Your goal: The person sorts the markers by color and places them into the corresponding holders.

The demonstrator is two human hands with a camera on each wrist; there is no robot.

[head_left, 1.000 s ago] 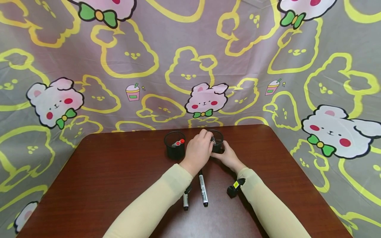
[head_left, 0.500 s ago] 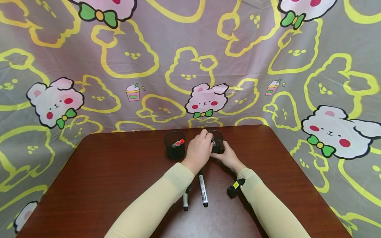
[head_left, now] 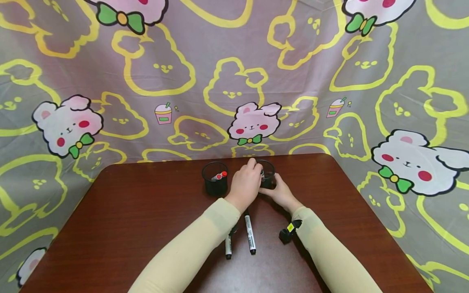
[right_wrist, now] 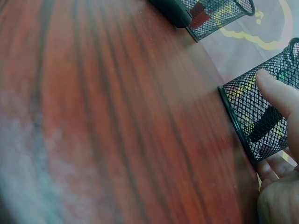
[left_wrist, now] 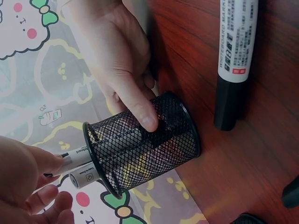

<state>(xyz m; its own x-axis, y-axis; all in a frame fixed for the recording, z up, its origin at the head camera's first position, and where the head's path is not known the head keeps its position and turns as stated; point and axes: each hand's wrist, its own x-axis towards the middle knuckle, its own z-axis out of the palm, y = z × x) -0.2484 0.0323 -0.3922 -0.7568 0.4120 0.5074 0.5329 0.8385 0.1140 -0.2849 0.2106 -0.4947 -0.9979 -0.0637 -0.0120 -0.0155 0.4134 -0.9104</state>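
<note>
In the head view my left hand is over the rim of the right black mesh pen cup. The left wrist view shows its thumb and fingers pinching the end of a whiteboard marker that stands in this cup. A second white marker is beside it, also in the cup. My right hand grips the cup's side, with the thumb lying along the mesh. The cup stands on the table.
A second mesh pen cup, holding red-ended markers, stands to the left. Two black-capped whiteboard markers lie on the table in front: one marker in full view, another marker partly under my left forearm. A patterned curtain hangs behind the table.
My left wrist and forearm have shifted slightly to the right, the fingers staying at the cup's rim. The right hand and the cups have not visibly moved.
</note>
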